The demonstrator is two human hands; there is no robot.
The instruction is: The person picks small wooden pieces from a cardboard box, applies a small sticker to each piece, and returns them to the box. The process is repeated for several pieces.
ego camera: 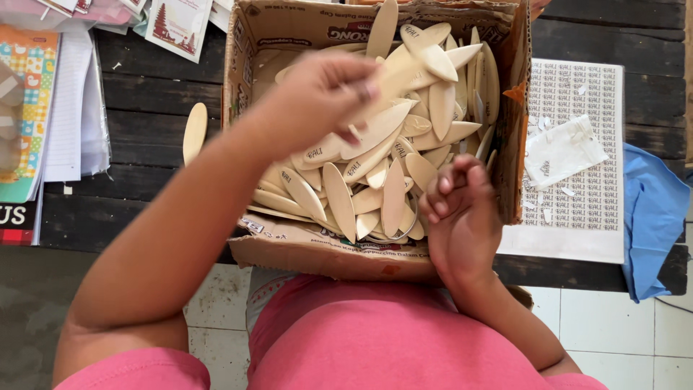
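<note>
- Wooden blades (375, 180) – pale, leaf-shaped, heaped in the cardboard box (303, 249) on the dark plank table (144, 108).
- Books (29, 123) lie far left; one stray blade (194, 131) rests just beside the box.
- Left hand (325, 90) pinches one blade over the pile.
- Right hand (462, 209) – fingers curled shut at the box's right wall; whether it holds anything, I cannot tell.
- Sticker sheet (577, 144) and blue cloth (653, 217) lie right.
</note>
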